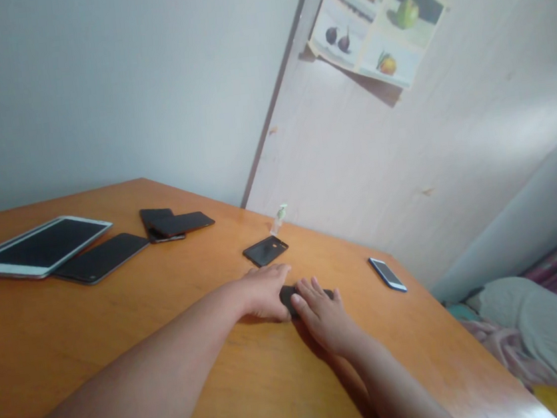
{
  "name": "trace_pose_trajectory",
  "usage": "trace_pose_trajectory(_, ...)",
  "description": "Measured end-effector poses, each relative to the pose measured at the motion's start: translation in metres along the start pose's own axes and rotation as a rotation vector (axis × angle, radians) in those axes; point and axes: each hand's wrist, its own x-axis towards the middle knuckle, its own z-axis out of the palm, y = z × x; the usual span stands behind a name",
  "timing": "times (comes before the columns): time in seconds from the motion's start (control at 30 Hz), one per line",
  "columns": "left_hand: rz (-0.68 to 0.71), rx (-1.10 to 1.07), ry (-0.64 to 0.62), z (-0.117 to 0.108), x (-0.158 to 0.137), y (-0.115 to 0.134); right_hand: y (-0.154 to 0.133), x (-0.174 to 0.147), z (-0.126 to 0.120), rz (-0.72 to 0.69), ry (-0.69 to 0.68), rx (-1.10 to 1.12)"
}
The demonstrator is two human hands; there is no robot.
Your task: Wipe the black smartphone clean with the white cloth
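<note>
A dark phone-shaped slab (287, 296), seemingly a black phone, lies on the table under both my hands, and much of it is covered. My left hand (266, 293) clasps its left end, thumb on the near side and fingers on the far side. Across its top and right end rests my right hand (323, 314), fingers stretched out and spread. Just beyond my left hand is a black phone case (266, 250), its hollow side up. A small clear bottle (278, 220) with a pale top stands behind the case.
On the orange wooden table (193, 339), a white tablet (51, 245) overlaps a black tablet-like device (106, 257) at left. Two dark phone-like slabs (184, 223) lie stacked further back. A white-fronted phone (387, 274) sits near the right edge. Walls border the far side.
</note>
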Motion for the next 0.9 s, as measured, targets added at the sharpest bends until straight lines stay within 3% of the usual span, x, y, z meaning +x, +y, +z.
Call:
trace_pose_trajectory(0.17,0.026,-0.01,0.01,0.001,0.001,-0.001,-0.007,-0.003,-0.001,-0.177,-0.048,0.05)
trace_pose_trajectory(0.37,0.012,0.012,-0.019,-0.003,-0.001,0.002,0.01,-0.001,0.001,0.06,0.028,-0.036)
trace_pose_trajectory(0.57,0.037,0.053,-0.015,-0.002,0.001,0.0,0.005,-0.02,0.004,-0.165,-0.036,0.016)
trace_pose_trajectory(0.63,0.038,0.066,-0.012,-0.002,0.002,-0.002,0.018,-0.018,0.003,-0.056,-0.019,-0.028)
trace_pose_trajectory(0.73,0.052,0.064,-0.008,-0.002,0.003,-0.003,0.041,-0.012,0.002,0.214,0.032,-0.107)
trace_pose_trajectory(0.8,0.062,0.055,-0.006,-0.003,0.003,-0.002,0.044,-0.012,0.004,0.27,0.044,-0.121)
trace_pose_trajectory(0.9,0.061,0.063,-0.012,-0.004,0.002,0.0,0.022,-0.022,0.005,0.063,0.029,-0.083)
